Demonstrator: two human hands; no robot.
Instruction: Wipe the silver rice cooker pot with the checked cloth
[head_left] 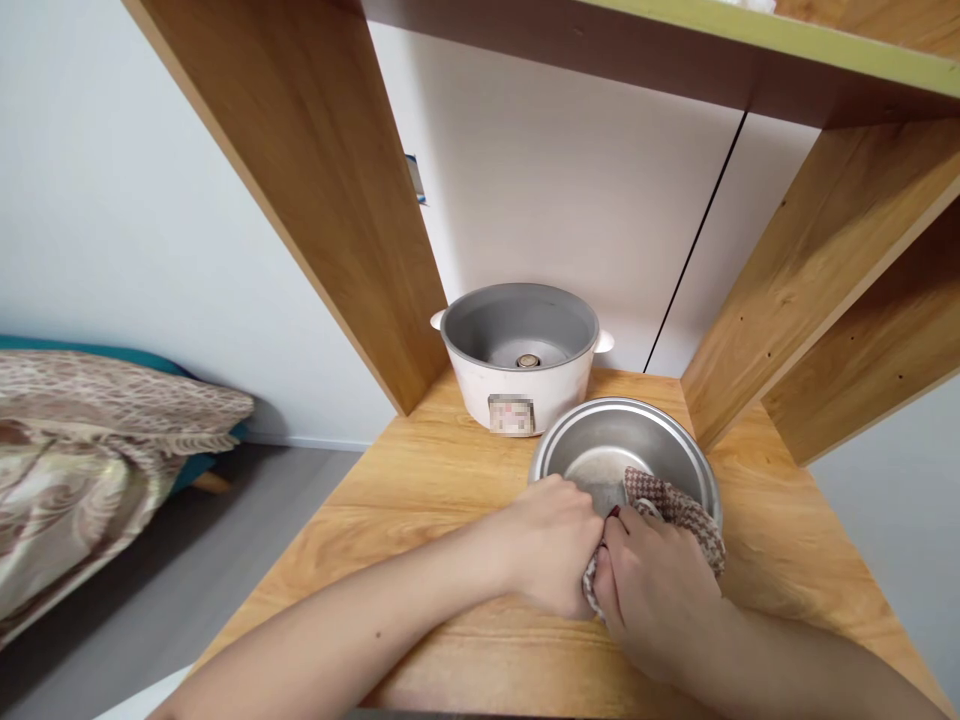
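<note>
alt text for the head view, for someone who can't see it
Two bare hands, left hand and right hand, grip a checked cloth at the rim of a steel pot on a wooden table. A white cooker base stands behind, open.

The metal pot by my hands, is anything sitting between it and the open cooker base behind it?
Nothing visible does. The metal pot stands right in front of the cooker base, nearly touching it, and the base's well holds nothing. Both hands grip a checked cloth at the pot's near rim.
</note>
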